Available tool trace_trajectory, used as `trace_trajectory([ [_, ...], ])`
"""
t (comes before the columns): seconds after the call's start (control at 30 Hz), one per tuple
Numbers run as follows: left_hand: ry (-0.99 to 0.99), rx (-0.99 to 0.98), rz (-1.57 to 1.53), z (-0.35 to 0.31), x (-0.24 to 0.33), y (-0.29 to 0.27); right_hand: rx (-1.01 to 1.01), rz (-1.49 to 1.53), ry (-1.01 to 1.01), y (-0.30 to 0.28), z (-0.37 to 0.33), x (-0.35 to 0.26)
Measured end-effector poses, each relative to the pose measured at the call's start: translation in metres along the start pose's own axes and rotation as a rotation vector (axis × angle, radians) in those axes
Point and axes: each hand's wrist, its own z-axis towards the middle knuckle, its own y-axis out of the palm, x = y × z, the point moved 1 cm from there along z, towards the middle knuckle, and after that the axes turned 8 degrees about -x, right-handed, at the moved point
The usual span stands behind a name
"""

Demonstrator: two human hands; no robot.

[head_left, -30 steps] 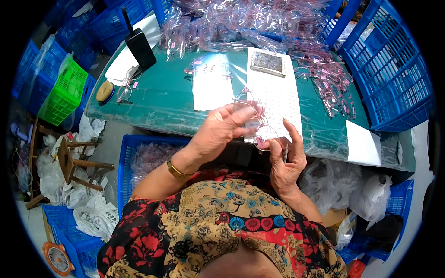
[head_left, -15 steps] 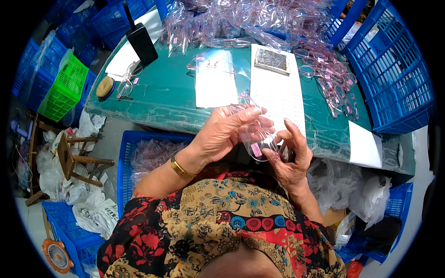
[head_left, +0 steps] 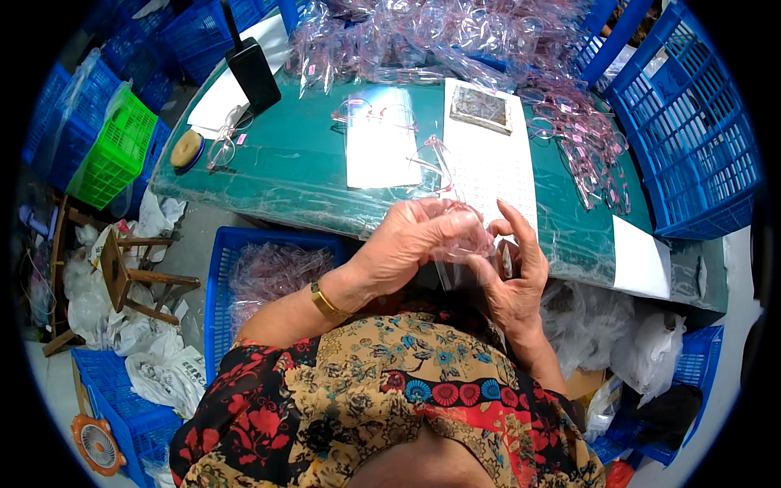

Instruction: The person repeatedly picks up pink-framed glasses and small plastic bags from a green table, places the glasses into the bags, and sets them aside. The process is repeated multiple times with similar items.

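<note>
Over the table's near edge, my left hand (head_left: pixel 411 240) grips a pair of pink clear-framed eyeglasses (head_left: pixel 465 229), thumb and fingers closed around the lens end. The thin temples (head_left: pixel 440 159) stretch away toward the table. My right hand (head_left: pixel 521 281) is at the other side of the frame, its thumb against the lower rim, index finger raised and other fingers curled. What lies inside those curled fingers is hard to make out. Something clear, like a plastic sleeve, hangs under the lenses. Another pair of eyeglasses (head_left: pixel 378 115) lies on a white sheet (head_left: pixel 378 159) ahead.
Bagged eyeglasses (head_left: pixel 423 37) pile along the back of the green table (head_left: pixel 301 175); unbagged frames (head_left: pixel 582 146) lie at right. A phone-like device (head_left: pixel 482 109) rests on a printed sheet (head_left: pixel 488 171). Blue crates (head_left: pixel 683 122) stand at right, and another (head_left: pixel 215 301) holds plastic bags below.
The eyeglasses have turned in my hands: the temples now point away over the table, and the lenses sit between my fingers. The left hand has shifted slightly right and down.
</note>
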Motion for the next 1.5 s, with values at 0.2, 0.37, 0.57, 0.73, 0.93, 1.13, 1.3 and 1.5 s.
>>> trace_trajectory([
  [0.2,-0.021,0.021,0.175,-0.003,-0.004,0.004,-0.033,-0.013,-0.050,0.003,0.000,-0.001],
  [0.37,0.164,0.160,0.108,-0.001,0.002,0.007,-0.119,0.495,0.102,0.014,-0.008,-0.004],
  [0.57,0.541,0.279,-0.008,-0.002,0.022,-0.013,-0.188,0.704,0.266,0.019,-0.014,-0.013],
  [0.73,0.482,0.260,-0.073,0.000,0.017,-0.021,-0.277,0.764,0.291,0.024,-0.016,-0.011],
  [0.93,0.465,0.304,-0.104,-0.002,0.024,-0.015,-0.387,0.854,0.328,0.028,-0.014,-0.014],
  [1.13,0.325,0.314,-0.241,-0.007,0.028,-0.016,-0.470,0.743,0.289,0.029,-0.013,-0.012],
  [1.3,0.444,0.207,-0.308,-0.044,0.063,-0.049,-0.661,0.476,0.115,0.007,-0.003,-0.018],
  [1.5,0.218,0.911,0.570,-0.161,0.090,-0.106,-0.582,0.356,0.059,-0.045,0.015,-0.014],
])
